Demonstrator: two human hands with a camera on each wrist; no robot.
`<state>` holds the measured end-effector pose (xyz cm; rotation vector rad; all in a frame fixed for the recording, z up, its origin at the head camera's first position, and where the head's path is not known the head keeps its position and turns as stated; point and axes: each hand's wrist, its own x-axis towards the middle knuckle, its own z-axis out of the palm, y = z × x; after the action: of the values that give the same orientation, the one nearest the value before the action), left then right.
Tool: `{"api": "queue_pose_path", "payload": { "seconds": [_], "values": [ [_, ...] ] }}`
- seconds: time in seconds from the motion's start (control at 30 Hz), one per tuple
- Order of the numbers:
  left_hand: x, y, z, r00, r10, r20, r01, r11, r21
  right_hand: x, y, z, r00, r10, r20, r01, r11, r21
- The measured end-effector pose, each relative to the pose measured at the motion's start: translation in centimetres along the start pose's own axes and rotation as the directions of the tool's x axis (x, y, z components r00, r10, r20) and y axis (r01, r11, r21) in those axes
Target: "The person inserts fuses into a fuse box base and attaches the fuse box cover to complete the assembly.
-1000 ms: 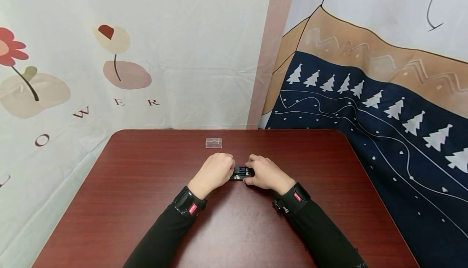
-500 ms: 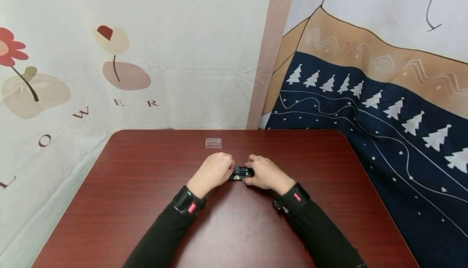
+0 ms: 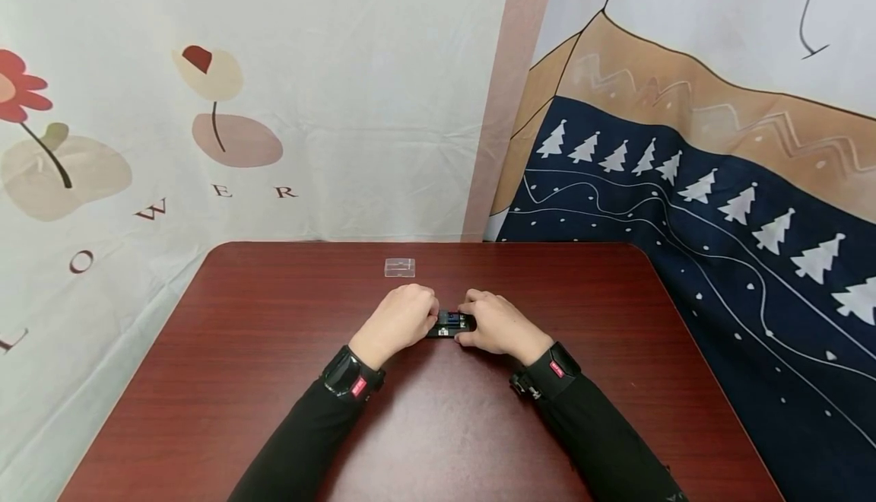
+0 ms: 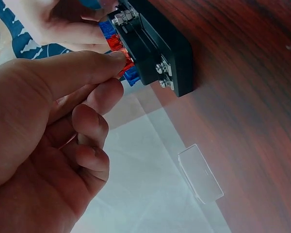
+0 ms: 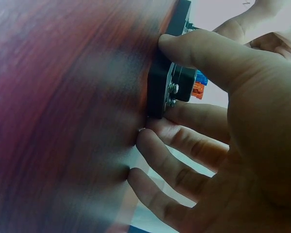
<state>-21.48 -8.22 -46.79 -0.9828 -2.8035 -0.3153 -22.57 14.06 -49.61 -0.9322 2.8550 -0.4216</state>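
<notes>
A black fuse block (image 3: 449, 332) lies on the table between both hands, metal screw terminals along its sides. Blue blade fuses (image 4: 132, 76) and red ones stand in a row on its raised middle in the left wrist view. My left hand (image 3: 397, 318) pinches a red blade fuse (image 4: 127, 64) in that row between thumb and index finger; its other fingers are curled. How deep this fuse sits is hidden by the fingertips. My right hand (image 3: 505, 327) grips the block's right end, thumb on the near side, fingers on the far side, some fingertips touching the table.
Beyond the left hand, a clear plastic cover (image 3: 400, 268) lies near the far edge of the reddish-brown table (image 3: 274, 380). Printed cloths hang behind: a pale one (image 3: 369, 91) on the left and a dark blue one (image 3: 616, 198) on the right.
Little differs. My left hand has shifted very slightly to the left, while the right hand, fuse block and clear cover stay put.
</notes>
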Motion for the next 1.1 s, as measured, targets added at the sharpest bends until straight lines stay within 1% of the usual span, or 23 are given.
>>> {"api": "queue_pose_path", "payload": {
  "seconds": [0.2, 0.47, 0.73, 0.93, 1.1],
  "values": [
    [0.09, 0.04, -0.03, 1.000, -0.001, 0.003, 0.001, 1.000, 0.002, 0.01, 0.01, -0.07, 1.000, 0.002, 0.005, -0.002, 1.000, -0.004],
    [0.14, -0.01, -0.17, 1.000, -0.016, -0.001, 0.016, 1.000, -0.024, 0.06, -0.08, -0.13, 1.000, 0.002, 0.007, -0.002, 1.000, -0.001],
    [0.12, 0.00, -0.25, 0.999, -0.029, 0.017, 0.030, 0.999, -0.039, 0.09, 0.03, -0.01, 1.000, 0.008, 0.003, -0.008, 1.000, 0.004],
    [-0.04, -0.06, -0.12, 0.999, -0.030, 0.037, 0.031, 0.999, -0.019, 0.08, 0.09, 0.16, 1.000, 0.012, 0.009, -0.012, 1.000, -0.003],
    [-0.05, 0.07, -0.21, 0.999, -0.032, 0.033, 0.033, 0.999, -0.005, 0.00, 0.03, 0.07, 1.000, 0.009, 0.003, -0.009, 1.000, 0.002]
  ]
}}
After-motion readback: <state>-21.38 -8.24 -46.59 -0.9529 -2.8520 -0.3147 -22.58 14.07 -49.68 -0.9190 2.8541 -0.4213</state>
